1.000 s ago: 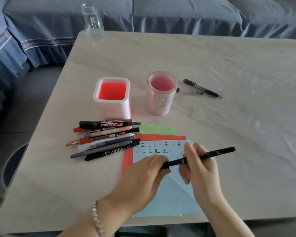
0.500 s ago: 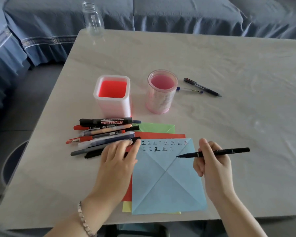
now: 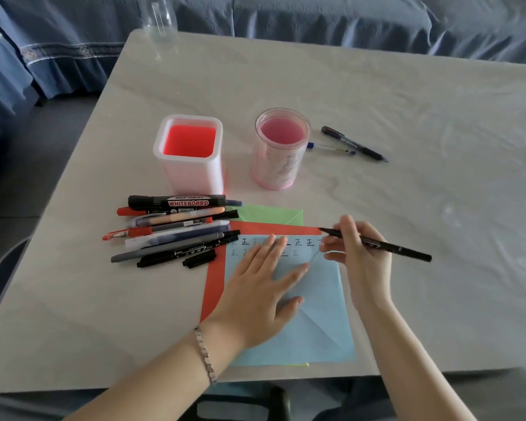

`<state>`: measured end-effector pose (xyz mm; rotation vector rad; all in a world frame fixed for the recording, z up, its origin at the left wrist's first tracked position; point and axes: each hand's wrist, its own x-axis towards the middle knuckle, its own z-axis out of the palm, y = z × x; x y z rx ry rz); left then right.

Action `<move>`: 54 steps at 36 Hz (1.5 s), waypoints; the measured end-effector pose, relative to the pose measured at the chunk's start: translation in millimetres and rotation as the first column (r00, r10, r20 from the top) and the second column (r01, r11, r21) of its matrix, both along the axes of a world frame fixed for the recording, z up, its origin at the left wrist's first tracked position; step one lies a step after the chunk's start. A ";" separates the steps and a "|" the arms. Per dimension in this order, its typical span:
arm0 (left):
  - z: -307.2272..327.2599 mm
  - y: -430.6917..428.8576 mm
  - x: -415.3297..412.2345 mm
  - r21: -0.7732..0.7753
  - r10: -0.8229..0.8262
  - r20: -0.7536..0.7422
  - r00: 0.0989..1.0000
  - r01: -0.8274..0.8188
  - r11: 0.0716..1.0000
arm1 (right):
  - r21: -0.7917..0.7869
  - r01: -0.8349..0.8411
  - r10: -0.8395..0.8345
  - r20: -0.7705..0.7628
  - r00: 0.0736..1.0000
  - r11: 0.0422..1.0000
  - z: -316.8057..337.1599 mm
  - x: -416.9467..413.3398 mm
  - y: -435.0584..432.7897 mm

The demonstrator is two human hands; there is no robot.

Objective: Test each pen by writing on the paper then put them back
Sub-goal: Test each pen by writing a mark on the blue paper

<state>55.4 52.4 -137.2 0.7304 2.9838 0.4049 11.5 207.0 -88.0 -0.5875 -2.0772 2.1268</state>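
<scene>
A: What is changing since a second ago?

B: The cap (image 3: 199, 259) is off now and is lying just beside the pile (image 3: 176, 235) of pens. The left hand (image 3: 261, 287) has let go of it and is pressing flat on the blue paper (image 3: 316, 329), fingers straight and spread, covering part of the rows of marks.

A: And the right hand (image 3: 359, 259)?

B: It is gripping the black pen (image 3: 401, 250) between thumb and fingers in a writing hold. The tip is pointing at the sheet's far right corner, at the end of the top row. Touching or not, cannot tell.

A: Meaning for the task?

B: My reading: uncapping is done and the test stroke is coming next. Capping and return are still waiting.

A: Surroundings?

B: The square holder (image 3: 192, 177) and round holder (image 3: 277, 168) are standing behind the pile. Two pens (image 3: 356, 144) are lying apart, right of the round holder. A red sheet (image 3: 214, 287) and a green sheet (image 3: 268, 214) are sitting under the blue one.

A: Anything in the way?

B: The left fingers are lying over the second row, and the top row is looking nearly full.
</scene>
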 end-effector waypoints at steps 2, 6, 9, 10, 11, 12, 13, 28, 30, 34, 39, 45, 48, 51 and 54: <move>-1.4 0.0 -0.5 0.019 -0.001 -0.015 1.000 0.001 1.000 | 0.079 0.024 -0.023 -0.014 1.000 0.997 -5.8 -1.6 -4.5; -2.3 0.6 -0.1 0.019 0.018 -0.009 1.000 -0.018 1.000 | 0.206 0.088 -0.082 -0.038 0.996 0.975 -20.2 -4.3 -11.1; -2.4 0.8 -0.7 0.078 0.023 0.006 1.000 -0.023 0.997 | 0.307 0.117 -0.100 -0.072 0.992 0.945 -31.2 -4.1 -14.5; -2.3 0.9 -1.0 0.102 0.023 0.016 1.000 -0.024 0.995 | 0.335 0.124 -0.103 -0.079 0.992 0.934 -33.5 -3.7 -15.3; -2.6 0.9 -0.8 0.115 0.026 0.019 0.999 -0.028 0.993 | 0.352 0.131 -0.109 -0.082 0.991 0.927 -35.4 -3.2 -16.0; -2.8 0.8 -1.0 0.120 0.027 0.020 0.999 -0.029 0.992 | 0.361 0.135 -0.113 -0.081 0.990 0.923 -36.9 -2.9 -16.2; -2.6 0.7 -0.9 0.122 0.028 0.019 0.999 -0.030 0.992 | 0.366 0.134 -0.114 -0.077 0.991 0.921 -37.0 -2.5 -16.8; -2.6 0.7 -0.3 0.143 0.030 0.004 1.000 -0.030 0.989 | 0.482 0.076 -0.036 -0.091 0.995 0.873 -37.9 -0.7 -17.2; -2.9 0.9 -0.5 0.144 0.030 0.000 1.000 -0.029 0.989 | 0.490 0.075 -0.033 -0.093 0.995 0.869 -38.4 -1.1 -16.9; -3.3 1.3 -1.0 0.153 0.029 -0.001 1.000 -0.028 0.988 | 0.496 0.070 -0.027 -0.094 0.995 0.865 -38.6 -1.6 -16.5; -2.7 1.3 -1.3 0.144 0.029 0.008 1.000 -0.030 0.989 | 0.522 0.098 -0.035 -0.130 0.991 0.847 -41.9 -1.9 -15.8; -2.3 1.2 -1.3 0.140 0.031 0.013 0.999 -0.032 0.990 | 0.482 0.109 -0.050 -0.134 0.990 0.869 -44.1 -2.5 -12.9; -2.1 1.1 -1.5 0.144 0.031 0.011 0.999 -0.032 0.989 | 0.478 0.101 -0.045 -0.127 0.991 0.872 -43.5 -2.6 -14.5; -2.1 1.4 -1.7 0.134 0.033 0.011 0.999 -0.034 0.990 | 0.500 0.098 -0.033 -0.137 0.990 0.860 -45.8 -2.9 -12.7; -2.2 1.7 -1.6 0.137 0.030 0.015 0.999 -0.032 0.990 | 0.510 0.090 -0.033 -0.120 0.992 0.855 -47.8 -3.3 -10.9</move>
